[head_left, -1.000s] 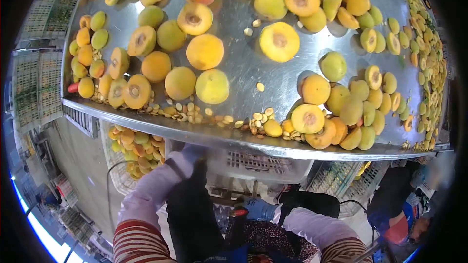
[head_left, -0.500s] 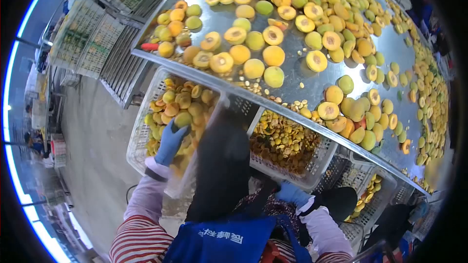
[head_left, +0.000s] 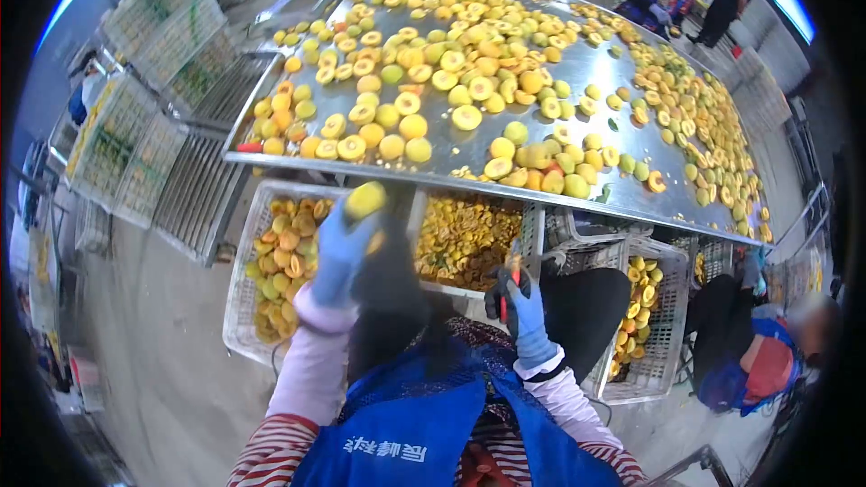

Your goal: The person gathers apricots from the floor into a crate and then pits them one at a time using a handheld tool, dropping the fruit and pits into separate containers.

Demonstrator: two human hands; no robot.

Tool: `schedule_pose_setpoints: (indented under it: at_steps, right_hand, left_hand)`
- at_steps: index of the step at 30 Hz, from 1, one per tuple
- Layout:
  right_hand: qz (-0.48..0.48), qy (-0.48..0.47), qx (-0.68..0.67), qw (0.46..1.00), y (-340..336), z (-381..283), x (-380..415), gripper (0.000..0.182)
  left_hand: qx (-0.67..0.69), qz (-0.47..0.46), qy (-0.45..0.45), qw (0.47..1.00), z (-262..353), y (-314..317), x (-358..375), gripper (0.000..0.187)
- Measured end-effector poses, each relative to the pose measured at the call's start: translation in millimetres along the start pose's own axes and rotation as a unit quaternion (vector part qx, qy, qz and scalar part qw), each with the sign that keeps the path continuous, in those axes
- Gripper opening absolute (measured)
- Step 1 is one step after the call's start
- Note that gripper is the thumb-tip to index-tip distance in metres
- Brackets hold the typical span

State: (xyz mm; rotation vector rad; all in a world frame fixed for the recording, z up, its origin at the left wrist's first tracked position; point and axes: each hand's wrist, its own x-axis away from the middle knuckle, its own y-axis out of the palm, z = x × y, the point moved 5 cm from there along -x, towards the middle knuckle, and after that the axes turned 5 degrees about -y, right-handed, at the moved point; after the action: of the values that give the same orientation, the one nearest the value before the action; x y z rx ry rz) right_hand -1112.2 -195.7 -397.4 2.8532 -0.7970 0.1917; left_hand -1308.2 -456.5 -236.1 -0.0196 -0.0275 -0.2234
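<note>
My left hand [head_left: 341, 248], in a blue glove, is raised in front of the table and closed around a yellow-green peach [head_left: 365, 200]. Below it stands a white crate [head_left: 236, 311] of peaches [head_left: 281, 257]. My right hand [head_left: 530, 311], also gloved in blue with a dark covering at the fingers, grips a red-handled tool [head_left: 515, 271] that points upward; its tip is too small to identify. Just beyond that hand is a crate [head_left: 533, 239] filled with yellow-brown fruit scraps [head_left: 465, 239].
A metal table [head_left: 505, 149] bears many whole and cut peaches [head_left: 465, 117]. To the right stands another crate [head_left: 666, 343] with cut fruit. A co-worker [head_left: 753, 356] sits at far right; others stand across the table. Stacked crates [head_left: 135, 149] rest on a rack at left.
My left hand has risen out of the peach crate with a peach. My right hand has come up from my lap, and the red-handled tool now shows. The view has tilted up.
</note>
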Motion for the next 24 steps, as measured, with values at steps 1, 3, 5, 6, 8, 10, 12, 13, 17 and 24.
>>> schedule_pose_setpoints:
  at_steps: [1,3,5,6,8,10,12,13,17,24]
  right_hand:
    - [-0.001,0.009,-0.008,1.0,-4.3,7.5,4.9,0.028]
    - [-0.004,0.025,-0.02,0.999,-11.2,21.4,10.6,0.029]
    - [-0.02,0.068,-0.066,0.995,-13.6,11.1,12.8,0.026]
    - [-0.021,0.078,-0.066,0.995,-15.2,4.8,7.6,0.024]
    - [-0.002,0.073,-0.039,0.997,-24.6,9.6,-9.5,0.022]
    - [0.003,0.053,-0.013,0.999,-37.1,15.3,-26.5,0.027]
    - [-0.019,0.027,-0.022,0.999,-39.5,-18.7,-49.8,0.04]
    - [-0.04,-0.006,0.033,0.999,-46.0,-59.5,-73.9,0.052]
    - [-0.008,-0.142,0.267,0.953,-64.9,-155.2,-221.9,0.052]
    - [0.027,-0.295,0.478,0.827,-32.2,-188.0,-552.9,0.053]
  left_hand:
    - [-0.157,0.0,0.043,0.987,2.3,24.9,-21.2,0.042]
    - [-0.281,0.004,0.099,0.955,-0.3,80.0,-60.7,0.049]
    - [-0.316,-0.003,0.217,0.924,-17.4,129.0,-103.6,0.054]
    - [-0.349,0.007,0.236,0.907,-17.4,150.6,-120.8,0.056]
    - [-0.408,-0.03,0.19,0.893,-20.0,187.5,-153.7,0.064]
    - [-0.49,-0.101,0.162,0.851,-39.8,207.7,-168.1,0.072]
    - [-0.586,-0.21,0.178,0.762,-68.8,218.4,-183.0,0.081]
    - [-0.602,-0.234,0.201,0.737,-72.0,221.7,-195.1,0.087]
    - [-0.447,-0.064,0.355,0.819,-21.0,220.9,-260.5,0.058]
    - [-0.557,0.035,0.086,0.825,-59.2,198.3,-502.7,0.07]
